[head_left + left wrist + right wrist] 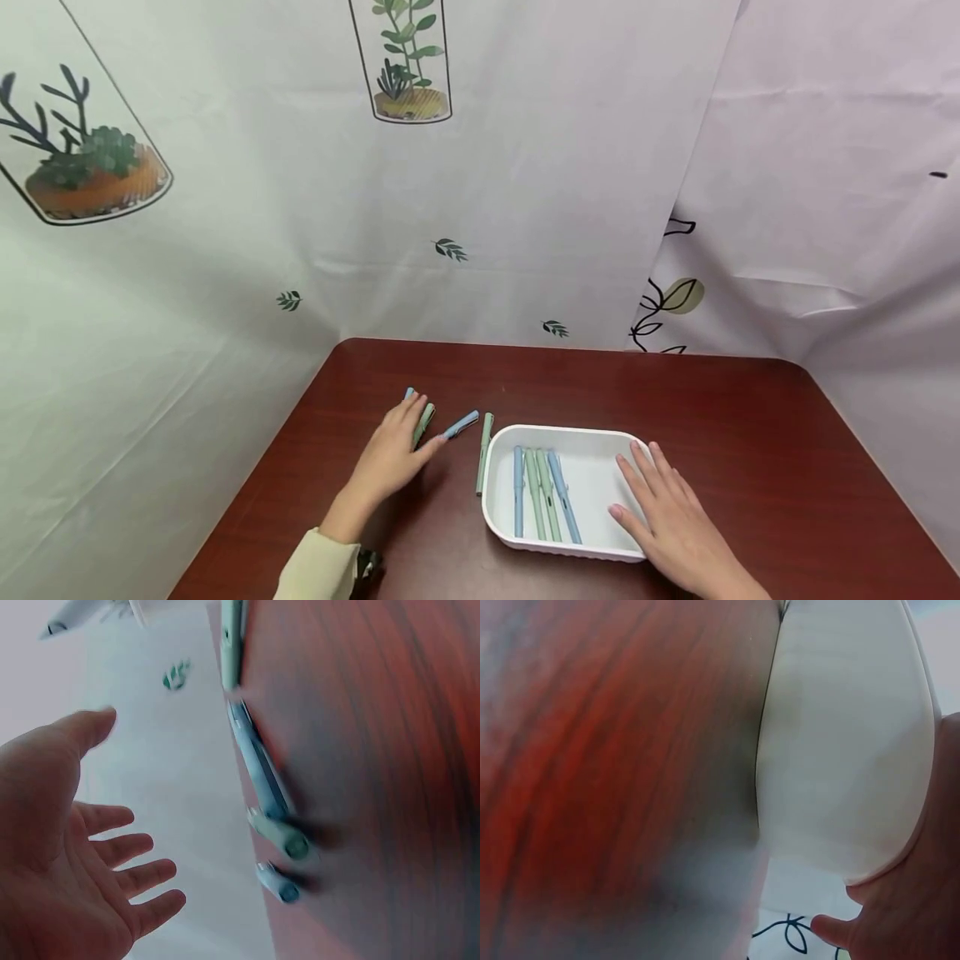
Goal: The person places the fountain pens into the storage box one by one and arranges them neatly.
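My left hand (392, 450) is over the left side of the table with its fingers spread and holds nothing. Around it lie a green pen (424, 421), a blue pen (461, 424) and another blue pen (409, 392) partly hidden behind the fingers. In the left wrist view the palm is beside these pens, a blue pen (259, 761) nearest the middle. My right hand (671, 517) has straight fingers across the right rim of a white tray (600, 546). Seen from the right wrist, the hand (900, 922) lies along the tray's edge. Blue pens (519, 492) and green pens (534, 492) lie side by side in the tray's left half.
One more green pen (484, 454) lies just outside the tray's left wall. The reddish-brown table (787, 467) has rounded far corners. A pale curtain (525, 208) with printed plants hangs behind it and along both sides.
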### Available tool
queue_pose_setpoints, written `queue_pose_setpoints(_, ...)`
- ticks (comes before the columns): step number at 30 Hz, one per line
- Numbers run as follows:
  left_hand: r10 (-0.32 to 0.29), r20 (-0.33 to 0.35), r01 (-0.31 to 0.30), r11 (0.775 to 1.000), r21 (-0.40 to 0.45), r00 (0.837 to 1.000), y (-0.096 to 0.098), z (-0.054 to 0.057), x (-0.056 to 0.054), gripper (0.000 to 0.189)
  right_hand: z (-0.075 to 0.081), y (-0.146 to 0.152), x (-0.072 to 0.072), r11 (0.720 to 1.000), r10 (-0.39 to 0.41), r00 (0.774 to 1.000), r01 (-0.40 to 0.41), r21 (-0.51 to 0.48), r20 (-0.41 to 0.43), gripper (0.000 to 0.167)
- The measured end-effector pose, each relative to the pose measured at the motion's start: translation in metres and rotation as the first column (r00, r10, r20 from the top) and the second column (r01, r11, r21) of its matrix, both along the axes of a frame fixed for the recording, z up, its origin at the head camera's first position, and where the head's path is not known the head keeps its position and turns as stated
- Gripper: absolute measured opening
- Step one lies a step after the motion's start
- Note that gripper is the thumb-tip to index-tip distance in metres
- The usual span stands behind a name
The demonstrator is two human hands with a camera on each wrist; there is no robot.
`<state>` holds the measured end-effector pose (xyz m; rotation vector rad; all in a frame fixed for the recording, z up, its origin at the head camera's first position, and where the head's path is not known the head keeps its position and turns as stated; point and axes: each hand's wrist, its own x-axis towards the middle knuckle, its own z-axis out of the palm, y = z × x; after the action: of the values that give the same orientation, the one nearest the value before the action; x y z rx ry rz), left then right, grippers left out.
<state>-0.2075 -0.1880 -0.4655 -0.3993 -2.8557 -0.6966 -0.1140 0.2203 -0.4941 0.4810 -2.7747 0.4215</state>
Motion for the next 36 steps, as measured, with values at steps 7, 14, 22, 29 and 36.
queue_pose_setpoints(7, 0.107, 0.052, -0.108, 0.994, 0.013, 0.993, -0.022, -0.006, -0.015, 0.074, 0.001, -0.001, -0.005, 1.0, 0.001, 1.0, -0.001, -0.017, 0.008, 0.066)
queue_pose_setpoints(14, 0.159, 0.083, -0.162, 0.986, 0.03, 0.984, -0.038, -0.014, -0.029, 0.069, 0.0, 0.0, -0.006, 1.0, 0.007, 1.0, -0.007, -0.023, 0.0, 0.065)
queue_pose_setpoints(22, 0.19, 0.166, -0.193, 0.981, 0.0, 0.968, -0.044, -0.018, -0.042, 0.071, 0.001, 0.0, -0.007, 1.0, 0.007, 1.0, -0.007, -0.027, 0.018, 0.065)
queue_pose_setpoints(29, 0.22, 0.215, -0.219, 0.975, -0.025, 0.952, -0.043, -0.019, -0.051, 0.07, 0.0, 0.0, -0.006, 0.999, 0.018, 1.0, -0.019, -0.036, -0.018, 0.064)
queue_pose_setpoints(36, 0.243, 0.233, -0.239, 0.97, -0.047, 0.942, -0.041, -0.023, -0.057, 0.07, -0.001, 0.0, -0.007, 0.999, 0.026, 0.999, -0.027, -0.039, -0.026, 0.064)
